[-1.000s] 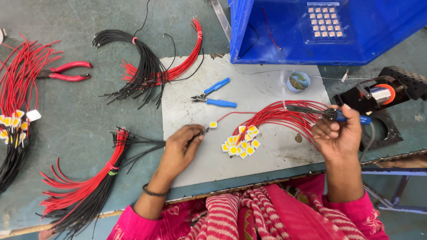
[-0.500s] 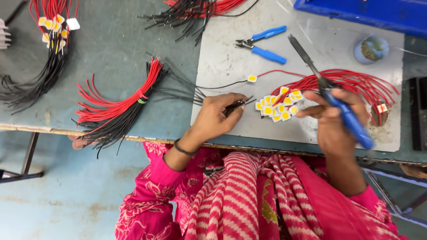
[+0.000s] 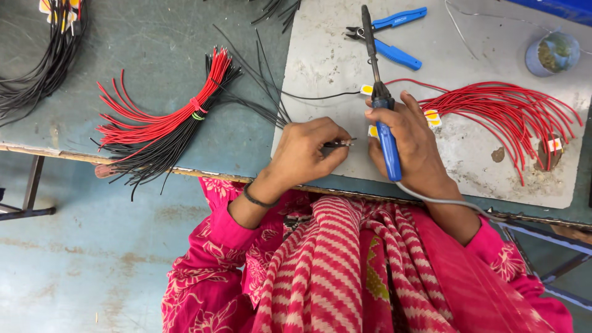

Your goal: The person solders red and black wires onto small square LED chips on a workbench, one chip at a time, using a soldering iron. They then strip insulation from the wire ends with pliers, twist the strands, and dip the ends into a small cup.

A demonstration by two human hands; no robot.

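L hand (image 3: 305, 151): fingers closed in a pinch on a thin black wire (image 3: 308, 97), bared end sticking out toward the R, just over the near edge of the grey work plate (image 3: 327, 55). Wire runs from the pinch up and across the plate to a small yellow tab (image 3: 366, 89).

R hand (image 3: 412, 143): wrapped shut around the blue handle of a soldering iron (image 3: 381, 105), pen-style, tip pointing away from the body; cord leaves the handle toward the R sleeve. More yellow tabs partly hidden under this hand.

Handling (judgement): wire is light, limp, springs back; hold close to the stripped end or it wanders. Strands fine, prob. easy to fray. Iron is rigid, grip on blue handle only; metal shaft likely hot.

Around: fan of red wires (image 3: 505, 114) on plate R of R hand, blue pliers (image 3: 394, 37) at far edge beside the iron tip, small round pot (image 3: 553, 52) far R. Tied red/black wire bundle (image 3: 166, 126) on green table (image 3: 154, 37), L of plate.
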